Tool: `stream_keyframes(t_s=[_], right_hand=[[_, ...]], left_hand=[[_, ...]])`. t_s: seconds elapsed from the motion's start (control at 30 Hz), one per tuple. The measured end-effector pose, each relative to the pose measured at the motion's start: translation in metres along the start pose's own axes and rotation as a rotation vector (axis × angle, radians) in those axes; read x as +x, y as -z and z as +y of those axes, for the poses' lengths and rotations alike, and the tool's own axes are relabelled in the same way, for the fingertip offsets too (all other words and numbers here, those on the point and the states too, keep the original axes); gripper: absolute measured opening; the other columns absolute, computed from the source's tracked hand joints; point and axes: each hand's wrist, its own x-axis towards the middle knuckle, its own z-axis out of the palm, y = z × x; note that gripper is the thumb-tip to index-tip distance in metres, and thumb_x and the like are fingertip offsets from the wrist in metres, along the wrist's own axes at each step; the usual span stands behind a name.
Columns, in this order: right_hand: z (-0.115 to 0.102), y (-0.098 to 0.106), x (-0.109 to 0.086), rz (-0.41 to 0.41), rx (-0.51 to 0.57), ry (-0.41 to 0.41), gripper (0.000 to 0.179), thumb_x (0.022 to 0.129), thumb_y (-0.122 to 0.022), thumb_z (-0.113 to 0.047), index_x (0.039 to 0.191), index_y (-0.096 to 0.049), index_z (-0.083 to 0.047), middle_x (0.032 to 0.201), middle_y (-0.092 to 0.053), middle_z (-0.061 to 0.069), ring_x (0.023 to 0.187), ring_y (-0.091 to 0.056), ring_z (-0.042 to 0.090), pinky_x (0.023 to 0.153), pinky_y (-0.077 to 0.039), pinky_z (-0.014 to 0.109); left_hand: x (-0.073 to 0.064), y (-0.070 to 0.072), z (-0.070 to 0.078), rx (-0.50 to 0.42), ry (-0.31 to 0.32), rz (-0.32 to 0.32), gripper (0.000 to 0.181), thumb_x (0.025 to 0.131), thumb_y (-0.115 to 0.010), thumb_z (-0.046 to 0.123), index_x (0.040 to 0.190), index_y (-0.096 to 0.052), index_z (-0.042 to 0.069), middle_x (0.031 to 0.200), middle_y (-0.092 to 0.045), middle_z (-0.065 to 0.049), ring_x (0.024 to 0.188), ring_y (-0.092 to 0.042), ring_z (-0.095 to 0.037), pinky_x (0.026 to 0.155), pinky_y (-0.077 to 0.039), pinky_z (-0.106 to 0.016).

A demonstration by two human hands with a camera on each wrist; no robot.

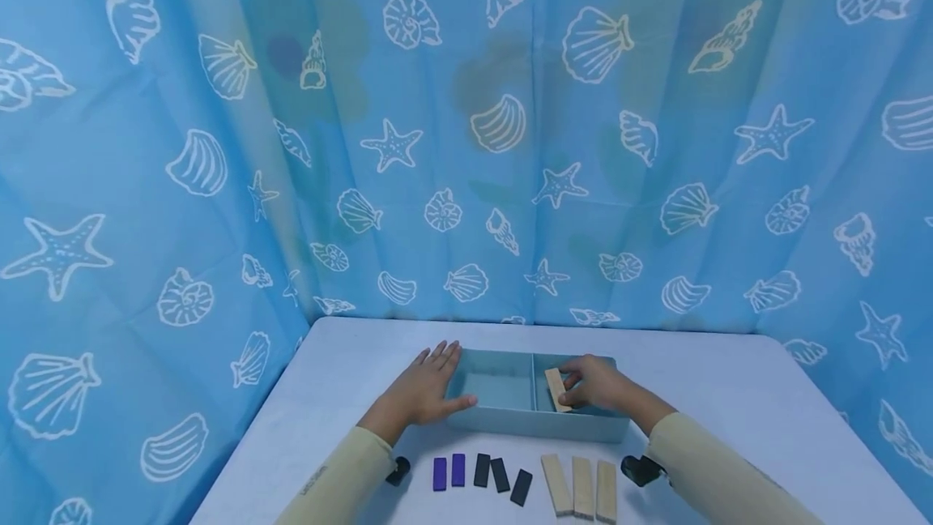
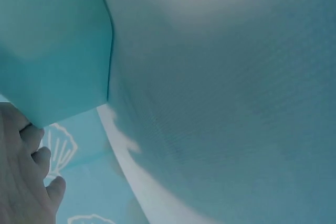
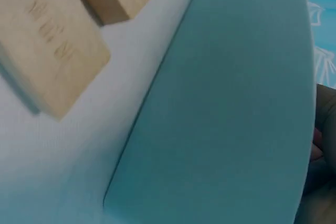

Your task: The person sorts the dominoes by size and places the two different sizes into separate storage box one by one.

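The right hand [image 1: 594, 383] pinches a pale rectangular wooden block [image 1: 556, 390] in or just above the smaller compartment of a grey-blue, divided rectangular box [image 1: 539, 424], while the left hand [image 1: 428, 389], fingers extended, touches the box's left end.

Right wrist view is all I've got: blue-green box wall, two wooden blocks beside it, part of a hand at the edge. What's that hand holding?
Observer: The right hand pinches a wooden block at the right compartment of the box; can't tell if it touches the floor there.
Operator: Copy. Other hand?
Observer: The left hand is at the box's left end, thumb spread from the fingers.
Operator: Any pieces out that aren't wooden?
Observer: Yes: two purple pieces and three black pieces lie on the table in front of the box.
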Motion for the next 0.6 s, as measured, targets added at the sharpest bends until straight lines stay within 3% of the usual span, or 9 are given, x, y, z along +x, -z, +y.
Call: stream_keyframes(t_s=[0.33,0.6], right_hand=[[-0.007,-0.015,0.016,0.002,-0.056,0.014,0.049,0.079,-0.081,-0.013,0.121,-0.062,0.006,0.089,-0.066,0.003,0.082,-0.064,0.019,0.073,-0.056,0.039],[-0.013,-0.025,0.023,0.002,-0.119,0.027,0.040,0.080,-0.080,-0.011,0.115,-0.067,0.005,0.087,-0.067,0.004,0.079,-0.063,0.019,0.071,-0.056,0.040]], left_hand=[[0.001,-0.004,-0.001,-0.049,0.007,0.013,0.097,0.089,-0.039,0.074,0.155,-0.018,0.007,0.161,-0.017,-0.007,0.147,-0.012,-0.026,0.116,-0.015,-0.047],[0.000,-0.004,-0.001,-0.024,0.009,0.016,0.096,0.089,-0.038,0.074,0.155,-0.018,0.007,0.161,-0.015,-0.006,0.147,-0.011,-0.023,0.116,-0.014,-0.045]])
